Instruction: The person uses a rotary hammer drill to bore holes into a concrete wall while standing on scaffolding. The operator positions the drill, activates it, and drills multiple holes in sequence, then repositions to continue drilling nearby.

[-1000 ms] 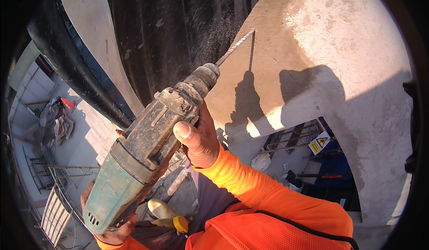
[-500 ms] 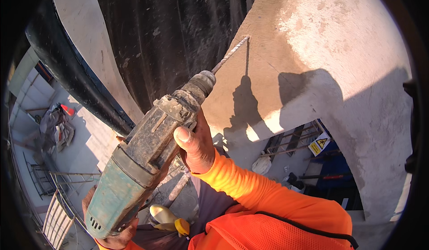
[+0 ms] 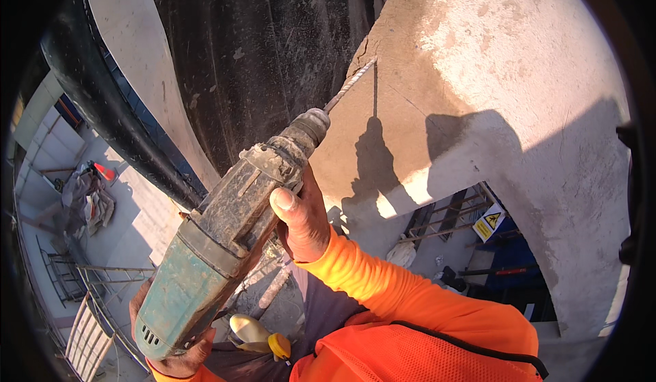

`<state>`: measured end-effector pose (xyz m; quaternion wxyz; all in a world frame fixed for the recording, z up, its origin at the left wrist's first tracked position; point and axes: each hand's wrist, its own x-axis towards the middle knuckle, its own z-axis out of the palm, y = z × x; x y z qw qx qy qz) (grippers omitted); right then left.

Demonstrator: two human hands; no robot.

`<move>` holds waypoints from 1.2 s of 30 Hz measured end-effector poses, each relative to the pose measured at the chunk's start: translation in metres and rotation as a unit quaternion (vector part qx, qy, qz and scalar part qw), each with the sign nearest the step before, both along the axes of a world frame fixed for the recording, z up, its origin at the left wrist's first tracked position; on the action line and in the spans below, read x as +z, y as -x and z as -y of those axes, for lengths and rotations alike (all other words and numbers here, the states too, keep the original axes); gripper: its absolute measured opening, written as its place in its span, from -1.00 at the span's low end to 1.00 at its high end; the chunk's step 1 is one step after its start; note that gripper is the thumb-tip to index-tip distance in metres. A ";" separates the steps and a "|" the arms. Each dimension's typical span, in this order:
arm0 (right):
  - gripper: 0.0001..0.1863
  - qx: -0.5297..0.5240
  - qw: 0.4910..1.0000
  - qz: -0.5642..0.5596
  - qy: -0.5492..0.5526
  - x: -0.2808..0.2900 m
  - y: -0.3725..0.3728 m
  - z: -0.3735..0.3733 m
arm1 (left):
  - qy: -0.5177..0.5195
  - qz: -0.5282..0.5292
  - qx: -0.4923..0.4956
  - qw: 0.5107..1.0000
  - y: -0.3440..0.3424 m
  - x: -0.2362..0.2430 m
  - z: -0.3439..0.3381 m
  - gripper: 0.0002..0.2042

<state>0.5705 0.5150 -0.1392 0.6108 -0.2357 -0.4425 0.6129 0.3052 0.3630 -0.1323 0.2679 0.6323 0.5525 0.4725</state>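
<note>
A dusty teal-and-grey rotary hammer drill [image 3: 225, 245] slants up from lower left toward the middle. Under its rear end my left hand [image 3: 181, 361] is closed around it, partly hidden by the body. My right hand [image 3: 307, 221] grips the front part from the right, thumb lying along its side, fingers mostly hidden underneath. The long spiral drill bit [image 3: 352, 85] reaches up to the plastered concrete wall [image 3: 403, 88], its tip touching the surface close to the edge. A thin jagged crack [image 3: 361, 50] runs beside the tip.
Dark sheeting [image 3: 232, 54] hangs left of the wall, beside a thick black tube [image 3: 113, 108]. Far below lie a ladder-like frame [image 3: 89, 331], an orange cone [image 3: 104, 171] and crumpled sheeting [image 3: 96, 208]. A yellow-and-white warning sign [image 3: 489, 223] shows through an opening in the wall.
A crack now shows in the plaster beside the bit's tip, where the edge looked whole before. The drill has shifted very slightly; both hands keep their grip.
</note>
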 end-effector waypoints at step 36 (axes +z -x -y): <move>-0.14 -0.012 0.999 0.001 0.037 0.009 0.000 -0.019 | 0.027 0.092 -0.029 0.995 0.006 -0.013 -0.042 -0.12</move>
